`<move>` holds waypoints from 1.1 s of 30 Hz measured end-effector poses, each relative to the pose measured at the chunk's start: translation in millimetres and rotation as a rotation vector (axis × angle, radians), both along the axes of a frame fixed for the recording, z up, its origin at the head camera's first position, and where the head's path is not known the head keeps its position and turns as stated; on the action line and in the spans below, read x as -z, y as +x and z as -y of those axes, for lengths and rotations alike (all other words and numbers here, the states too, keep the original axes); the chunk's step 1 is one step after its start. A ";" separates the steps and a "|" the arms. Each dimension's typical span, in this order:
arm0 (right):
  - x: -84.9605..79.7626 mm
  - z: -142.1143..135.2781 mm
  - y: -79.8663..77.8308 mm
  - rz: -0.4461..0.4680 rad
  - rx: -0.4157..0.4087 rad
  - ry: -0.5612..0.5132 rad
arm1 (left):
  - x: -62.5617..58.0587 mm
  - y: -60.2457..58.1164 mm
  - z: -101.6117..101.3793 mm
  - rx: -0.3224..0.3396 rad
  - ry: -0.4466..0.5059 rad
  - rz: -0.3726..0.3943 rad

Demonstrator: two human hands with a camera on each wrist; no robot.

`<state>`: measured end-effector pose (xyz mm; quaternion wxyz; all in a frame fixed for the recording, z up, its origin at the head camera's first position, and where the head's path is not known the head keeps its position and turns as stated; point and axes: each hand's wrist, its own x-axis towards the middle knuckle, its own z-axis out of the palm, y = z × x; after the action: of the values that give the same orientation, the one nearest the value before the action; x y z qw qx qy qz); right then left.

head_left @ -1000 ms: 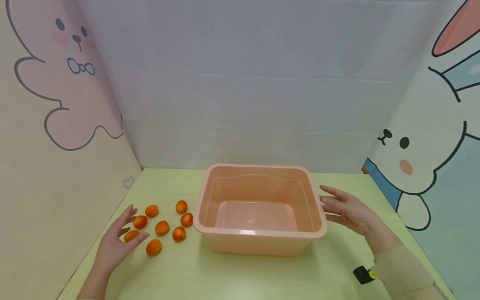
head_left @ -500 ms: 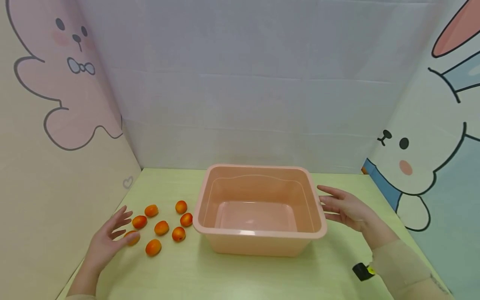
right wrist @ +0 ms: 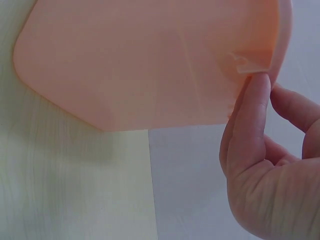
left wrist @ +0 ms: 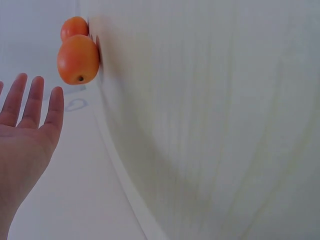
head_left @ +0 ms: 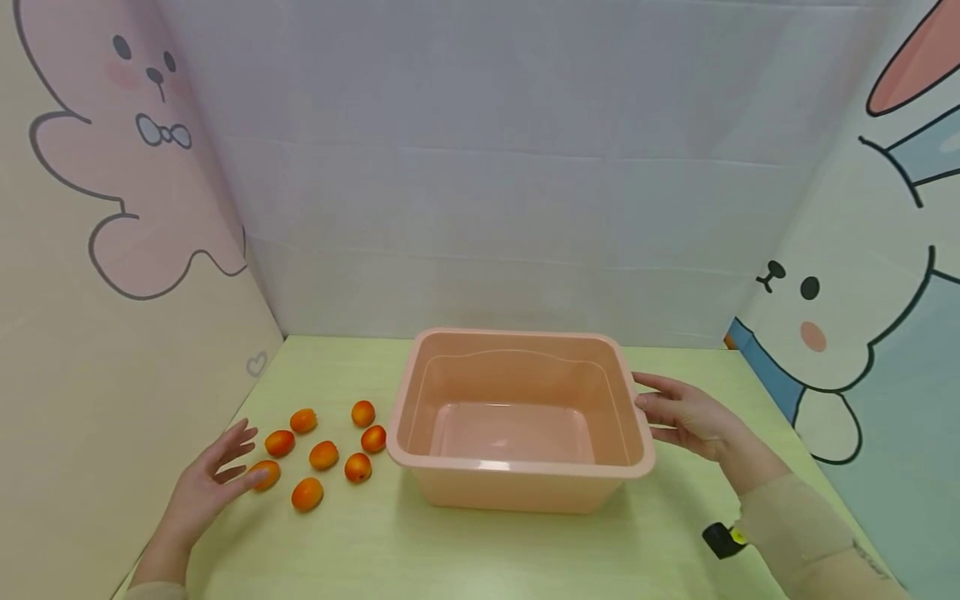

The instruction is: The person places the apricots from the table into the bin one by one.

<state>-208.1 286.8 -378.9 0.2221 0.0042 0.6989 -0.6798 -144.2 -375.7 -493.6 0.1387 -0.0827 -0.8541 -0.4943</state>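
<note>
Several small orange fruits [head_left: 324, 455], their exact kind unclear, lie loose on the left part of the table. My left hand [head_left: 202, 492] is beside them with fingers spread, holding nothing. Its thumb tip overlaps the nearest fruit [head_left: 267, 475] in the head view; whether they touch cannot be told. The left wrist view shows the fingers apart from two fruits [left wrist: 78, 60]. A pink plastic basin [head_left: 517, 485] stands mid-table with nothing in it. At its right rim my right hand [head_left: 693, 421] has a finger under the lip and the thumb at the outer edge, pinching it.
The pale green-yellow table [head_left: 480, 554] meets a plain white wall [head_left: 517, 183] behind. Cartoon-printed walls flank both sides. A small black object [head_left: 722, 541] with a yellow part is seen near the right sleeve [head_left: 795, 521].
My left hand has drawn back left and down, away from the fruits. My right hand has shifted slightly left onto the basin's rim. Basin and fruits stay in place.
</note>
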 end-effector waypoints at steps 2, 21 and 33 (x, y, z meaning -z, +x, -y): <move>0.0 0.1 0.1 0.007 0.001 -0.008 | 2.1 -0.4 1.8 0.000 0.006 0.007; 3.2 -0.4 2.1 0.036 0.004 -0.102 | 13.9 -5.9 19.5 0.036 0.068 0.226; 3.7 0.2 2.6 0.045 0.011 -0.120 | 18.2 -10.9 21.2 0.002 0.051 0.377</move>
<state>-205.5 286.6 -382.6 0.2340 0.0101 0.6518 -0.7213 -155.1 -396.9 -511.8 -0.0224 0.0143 -0.8520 -0.5229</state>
